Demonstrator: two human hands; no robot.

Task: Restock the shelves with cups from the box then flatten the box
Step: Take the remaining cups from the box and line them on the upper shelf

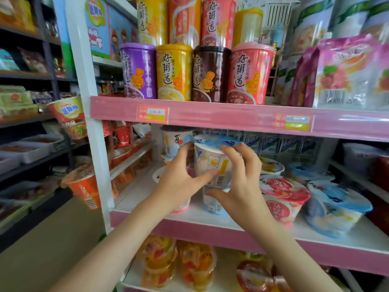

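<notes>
Our left hand point(179, 182) and right hand point(242, 186) both clasp 1 blue-lidded cup point(212, 163) at frame centre, over a lower cup point(212, 204) on the middle shelf point(210, 227). We judge this the restocking step; next it needs level seating, then release.

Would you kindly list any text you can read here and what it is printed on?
"好粥道": row of four tall coloured plastic cups.
"mini": red-and-green noodle cup, left.
"喜": white cup with dark lid.
Orange price tags, held blue-lidded white cup: too blurred to read.
</notes>
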